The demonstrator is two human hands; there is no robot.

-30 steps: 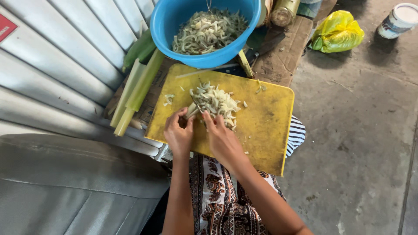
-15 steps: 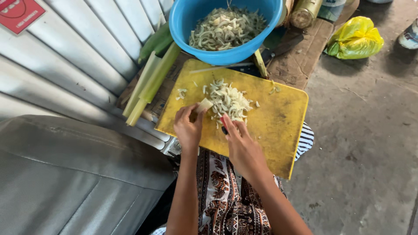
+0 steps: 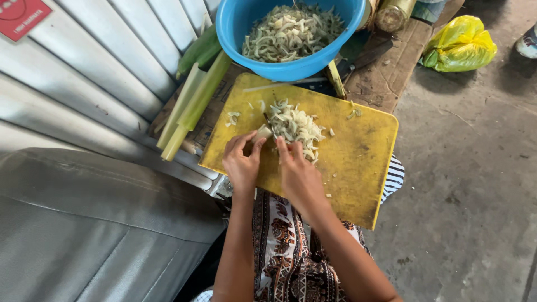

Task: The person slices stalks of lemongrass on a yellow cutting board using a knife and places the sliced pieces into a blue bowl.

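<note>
Resting on a flat yellow cutting board (image 3: 358,151), the left hand (image 3: 241,165) pinches a small pale stalk piece (image 3: 262,133) in its grip, while the right hand (image 3: 299,176) curls shut beside it, though what its grip holds is hidden. A soft heap of thin pale shreds (image 3: 296,126) lies just past the fingers. Farther off sits a round blue bowl (image 3: 235,28) full of shreds, long green stalks (image 3: 193,103) lie left by the ridged metal wall (image 3: 100,72), and a yellow bag (image 3: 458,45) rests right on the grey floor (image 3: 475,184).

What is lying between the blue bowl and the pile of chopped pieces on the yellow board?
In the head view, only bare yellow cutting board separates the blue bowl from the chopped pile.
</note>
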